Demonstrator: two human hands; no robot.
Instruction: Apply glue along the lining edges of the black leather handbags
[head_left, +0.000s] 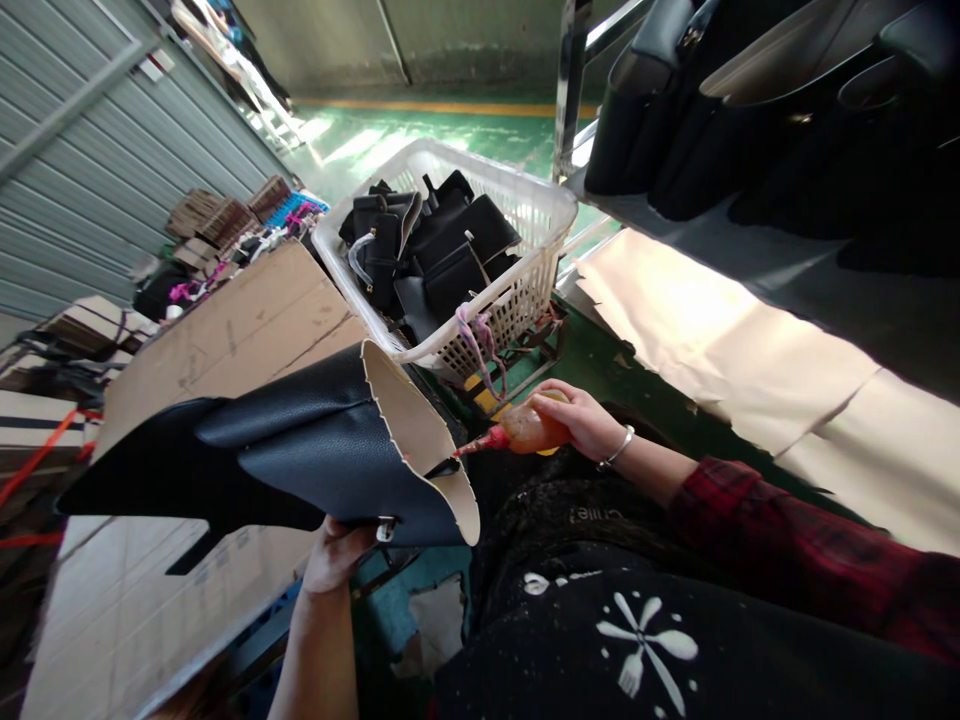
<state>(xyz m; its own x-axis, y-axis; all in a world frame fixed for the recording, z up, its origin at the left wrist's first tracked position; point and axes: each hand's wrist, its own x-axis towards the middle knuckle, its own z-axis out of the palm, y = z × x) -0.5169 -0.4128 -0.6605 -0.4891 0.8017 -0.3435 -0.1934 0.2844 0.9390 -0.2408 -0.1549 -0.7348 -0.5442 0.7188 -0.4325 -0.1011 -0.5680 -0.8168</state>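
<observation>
My left hand [337, 552] grips a black leather bag body [315, 460] from below, its fingers partly hidden behind the leather. The bag's beige-lined mouth [420, 430] faces right, and a small metal clasp [385, 528] shows near its lower edge. A black flap and a narrow strap stretch out to the left. In my right hand [574, 415] is a squeeze bottle [536, 425] of orange-yellow content. Its red nozzle points left, with the tip at the edge of the bag's mouth; whether it touches cannot be told.
A white plastic basket [536, 215] beyond the bag holds several black leather pieces. Cardboard [247, 310] covers the table at left. On the right, a rack [675, 215] carries black bags above beige sheeting [735, 340]. Boxes [217, 225] are piled at far left.
</observation>
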